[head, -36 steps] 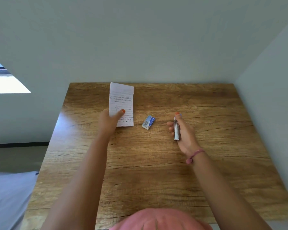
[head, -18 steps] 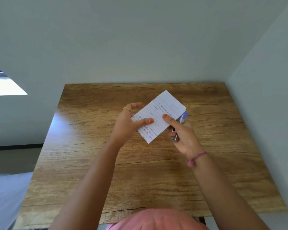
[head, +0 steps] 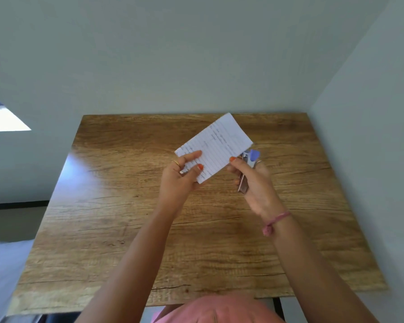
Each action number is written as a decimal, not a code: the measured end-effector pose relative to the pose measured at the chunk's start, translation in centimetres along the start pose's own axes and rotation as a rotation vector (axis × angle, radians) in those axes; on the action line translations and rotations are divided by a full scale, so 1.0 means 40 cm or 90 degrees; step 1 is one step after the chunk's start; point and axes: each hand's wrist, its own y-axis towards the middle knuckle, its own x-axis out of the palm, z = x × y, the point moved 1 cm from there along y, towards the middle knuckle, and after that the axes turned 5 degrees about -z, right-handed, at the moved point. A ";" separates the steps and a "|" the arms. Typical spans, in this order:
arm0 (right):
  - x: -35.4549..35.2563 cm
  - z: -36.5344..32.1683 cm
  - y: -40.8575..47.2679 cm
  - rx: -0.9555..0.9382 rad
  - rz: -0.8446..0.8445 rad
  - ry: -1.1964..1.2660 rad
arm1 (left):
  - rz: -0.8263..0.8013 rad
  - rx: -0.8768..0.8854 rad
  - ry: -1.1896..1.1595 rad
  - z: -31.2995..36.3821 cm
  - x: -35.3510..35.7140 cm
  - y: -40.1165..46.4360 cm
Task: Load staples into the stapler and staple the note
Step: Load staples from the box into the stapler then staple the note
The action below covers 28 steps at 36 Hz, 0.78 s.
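A white lined note (head: 216, 144) with handwriting is held up over the table, tilted so its far end points up and right. My left hand (head: 180, 180) pinches its lower left end between thumb and fingers. My right hand (head: 254, 185) grips a small metal stapler (head: 247, 169) with a purple tip, and its thumb touches the note's lower right edge. The stapler's front end sits right beside that edge. The small blue staple box is hidden behind the note and hands.
The wooden table (head: 117, 206) stands against a pale back wall, with another wall close along its right side. A bright window patch (head: 2, 120) shows at far left. A pink garment (head: 217, 310) fills the bottom edge.
My left hand lifted the note off the table's left part and carried it right to the stapler in my right hand. Since half a second ago both hands have barely moved.
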 end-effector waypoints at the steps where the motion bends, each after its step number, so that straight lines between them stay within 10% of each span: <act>1: -0.006 0.001 -0.002 0.006 -0.013 -0.021 | 0.016 0.001 -0.014 0.003 -0.002 0.002; 10: -0.029 0.043 -0.051 -0.025 -0.111 -0.224 | -0.001 0.014 -0.062 0.008 0.007 -0.002; 28: -0.036 0.061 -0.085 0.023 -0.131 -0.109 | -0.010 -0.014 -0.118 0.021 0.043 -0.016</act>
